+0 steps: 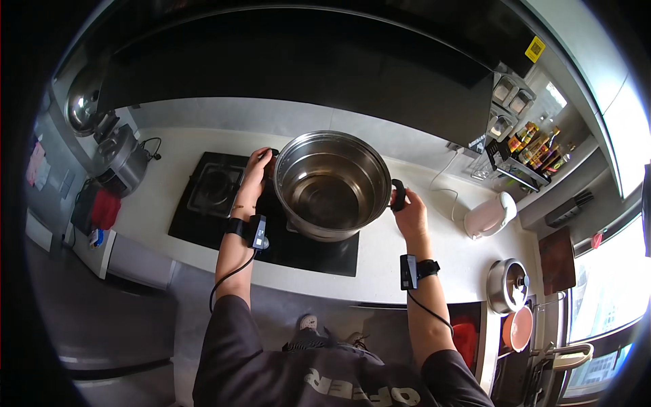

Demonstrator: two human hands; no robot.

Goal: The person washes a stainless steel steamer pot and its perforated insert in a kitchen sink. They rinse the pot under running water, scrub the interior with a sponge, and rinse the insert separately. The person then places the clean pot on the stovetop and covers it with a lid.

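A large, empty stainless steel pot (333,188) with black side handles is over the right part of a black gas hob (305,257). My left hand (258,170) grips its left handle, and my right hand (408,209) holds the right handle (398,195). Whether the pot rests on the burner or is slightly raised, I cannot tell. The left burner (216,187) of the hob is bare, with its square pan support showing. Each of my forearms bears a strapped black device with a cable.
A range hood (305,61) hangs above. To the left stands a grey electric cooker (122,160); to the right are a pale electric kettle (488,216), a bottle rack (524,170), a lidded steel pot (503,286) and an orange bowl (518,329) near the sink.
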